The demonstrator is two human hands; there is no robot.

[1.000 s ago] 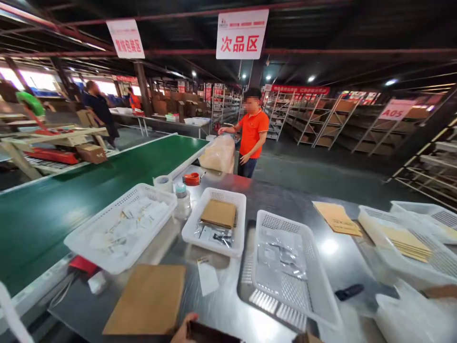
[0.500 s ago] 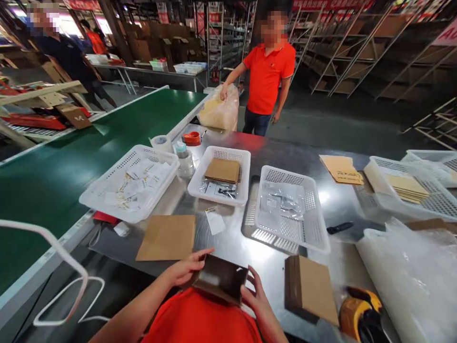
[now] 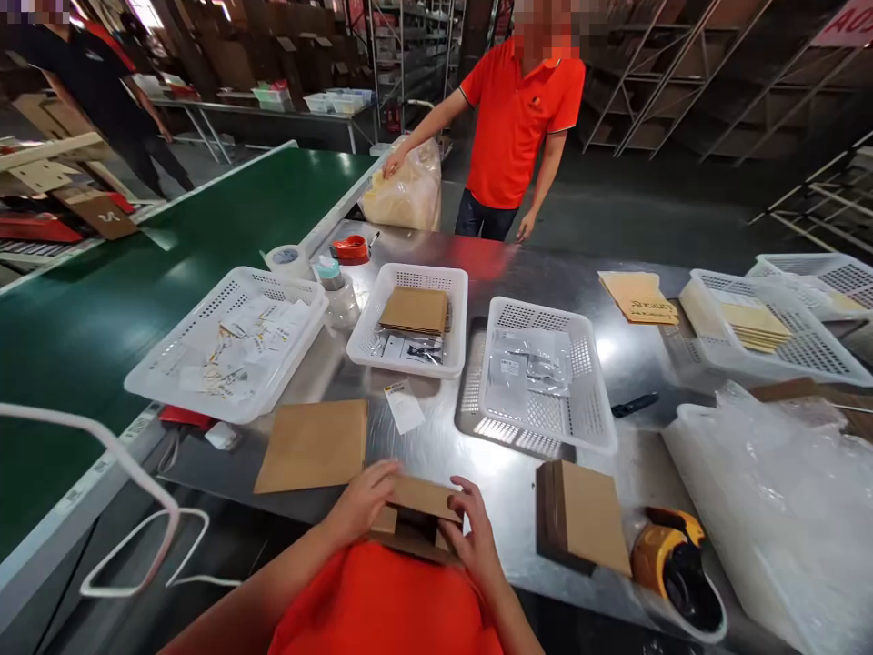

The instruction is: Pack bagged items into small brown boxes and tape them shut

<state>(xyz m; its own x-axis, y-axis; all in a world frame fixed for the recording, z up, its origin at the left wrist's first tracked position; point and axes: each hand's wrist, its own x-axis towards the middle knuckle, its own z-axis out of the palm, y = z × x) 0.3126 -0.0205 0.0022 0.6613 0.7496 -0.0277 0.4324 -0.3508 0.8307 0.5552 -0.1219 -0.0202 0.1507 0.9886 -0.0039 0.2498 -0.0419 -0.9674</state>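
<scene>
Close to my body, at the table's near edge, a small brown cardboard box is held between my two hands, with a flap raised and its inside partly visible. My left hand grips the box's left side, fingers over the top edge. On the right side my right hand has its thumb and fingers curled round the edge. A flat cardboard piece lies left of my left hand, and a small white card lies beyond the box. Right of my right hand stands a stack of cardboard.
White baskets hold packets and cardboard. A yellow tape dispenser and clear plastic bags are at right. A green conveyor runs at left. Across the table a person touches a large bag.
The box's flap has come up and its lighter brown face now shows. My left hand's fingers have curled over the box's edge. The whole view has shifted slightly downward.
</scene>
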